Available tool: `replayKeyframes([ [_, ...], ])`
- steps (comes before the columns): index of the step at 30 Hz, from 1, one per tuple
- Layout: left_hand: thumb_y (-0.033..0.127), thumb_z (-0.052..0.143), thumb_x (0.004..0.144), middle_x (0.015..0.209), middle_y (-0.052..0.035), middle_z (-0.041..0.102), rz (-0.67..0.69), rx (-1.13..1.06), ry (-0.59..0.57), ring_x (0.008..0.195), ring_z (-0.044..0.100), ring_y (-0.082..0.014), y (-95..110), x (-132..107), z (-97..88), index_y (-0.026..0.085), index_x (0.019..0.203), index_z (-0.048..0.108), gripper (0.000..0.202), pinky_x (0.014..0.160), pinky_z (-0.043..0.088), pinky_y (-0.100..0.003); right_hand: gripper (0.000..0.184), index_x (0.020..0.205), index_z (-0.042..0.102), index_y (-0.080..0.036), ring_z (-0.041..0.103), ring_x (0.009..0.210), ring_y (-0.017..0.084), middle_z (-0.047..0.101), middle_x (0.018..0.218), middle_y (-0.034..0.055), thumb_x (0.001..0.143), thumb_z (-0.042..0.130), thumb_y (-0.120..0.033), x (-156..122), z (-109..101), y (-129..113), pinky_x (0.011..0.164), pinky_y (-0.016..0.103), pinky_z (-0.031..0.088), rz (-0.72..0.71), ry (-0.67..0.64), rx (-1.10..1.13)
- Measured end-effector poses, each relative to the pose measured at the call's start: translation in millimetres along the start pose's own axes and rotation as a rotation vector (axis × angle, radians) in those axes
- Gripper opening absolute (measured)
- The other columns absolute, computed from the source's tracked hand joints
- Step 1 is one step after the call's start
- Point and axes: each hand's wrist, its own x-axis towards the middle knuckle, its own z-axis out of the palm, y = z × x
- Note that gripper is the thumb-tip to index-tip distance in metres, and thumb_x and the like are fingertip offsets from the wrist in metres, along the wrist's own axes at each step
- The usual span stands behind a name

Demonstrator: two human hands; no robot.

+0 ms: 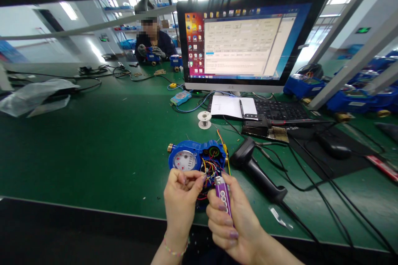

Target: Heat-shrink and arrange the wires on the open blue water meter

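A blue water meter [199, 147] lies on the green bench with its housing open and coloured wires [211, 167] showing inside. Its round dial [184, 160] faces up on the left side. My left hand [182, 192] pinches a thin wire at the near edge of the housing; the wire's end is hidden by the fingertips. In my right hand [231, 215] a purple lighter [224, 195] stands upright, its metal top close to the wires and the thumb near that top. I cannot make out any flame.
Right of the meter lies a black barcode scanner [259, 172] with its cable. Behind stand a solder spool [204, 120], a blue adapter box [180, 97], a keyboard [281, 109] and a monitor [242, 45]. A plastic bag [37, 95] lies left. Across the bench a gloved person [155, 45] handles another meter.
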Motion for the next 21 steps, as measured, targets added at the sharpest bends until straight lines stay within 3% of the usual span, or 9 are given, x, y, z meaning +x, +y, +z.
replayKeyframes([
  [6, 0.016, 0.069, 0.068, 0.071, -0.0001, 0.067, -0.01, 0.016, 0.006, 0.067, 0.064, -0.0111, -1.5, 0.0, -0.1, 0.02, 0.07, 0.028, 0.042, 0.061, 0.052, -0.018, 0.061, 0.045, 0.039, -0.017, 0.015, 0.023, 0.004, 0.023, 0.033, -0.0056, 0.085, 0.011, -0.054, 2.6, -1.4, -4.1, 0.024, 0.014, 0.009, -0.01, -0.006, -0.017],
  [21, 0.015, 0.069, 0.069, 0.071, 0.0001, 0.067, 0.008, 0.039, 0.008, 0.065, 0.064, -0.0097, -0.4, 0.0, 1.8, 0.02, 0.069, 0.028, 0.041, 0.061, 0.052, -0.016, 0.058, 0.045, 0.038, -0.017, 0.015, 0.023, 0.004, 0.023, 0.033, -0.006, 0.084, 0.013, -0.052, 1.5, -0.4, -3.1, 0.024, 0.014, 0.011, -0.014, -0.027, 0.015],
])
